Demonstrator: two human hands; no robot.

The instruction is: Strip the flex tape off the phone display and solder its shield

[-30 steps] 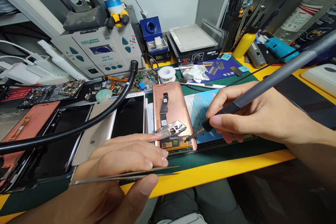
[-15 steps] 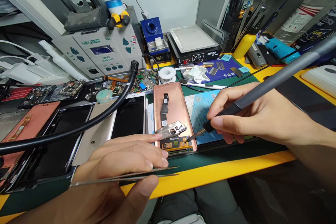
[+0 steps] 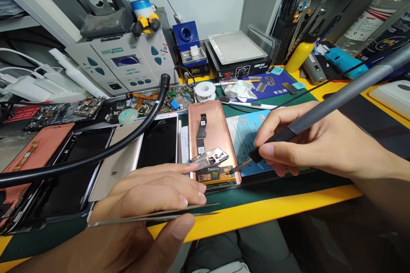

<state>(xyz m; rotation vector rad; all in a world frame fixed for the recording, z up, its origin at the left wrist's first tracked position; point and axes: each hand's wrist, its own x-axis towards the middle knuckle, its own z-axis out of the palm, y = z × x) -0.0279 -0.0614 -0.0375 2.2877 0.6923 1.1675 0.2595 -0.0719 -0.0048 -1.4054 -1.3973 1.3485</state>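
A copper-coloured phone screen panel (image 3: 213,126) lies on the green mat with a black flex cable (image 3: 201,132) on its back. Across its lower part sits a folded silvery shield flap (image 3: 211,159), just above a small dark circuit strip (image 3: 215,175). My right hand (image 3: 297,143) is closed around a grey soldering iron (image 3: 320,111), whose tip meets the right end of the strip. Between thumb and fingers my left hand (image 3: 150,196) holds metal tweezers (image 3: 153,217), their points apart with nothing between them. Its index fingertip presses the flap's left end.
Left of the panel lie a white-framed phone (image 3: 159,140), a gold phone back (image 3: 118,158) and other phone parts. A thick black hose (image 3: 128,147) arches over them. Behind stand a grey rework station (image 3: 124,62), a solder spool (image 3: 205,91) and a heating plate (image 3: 238,53).
Almost everything holds still. The whole view has shifted slightly to the right, and the iron's tip stays on the strip's right end.
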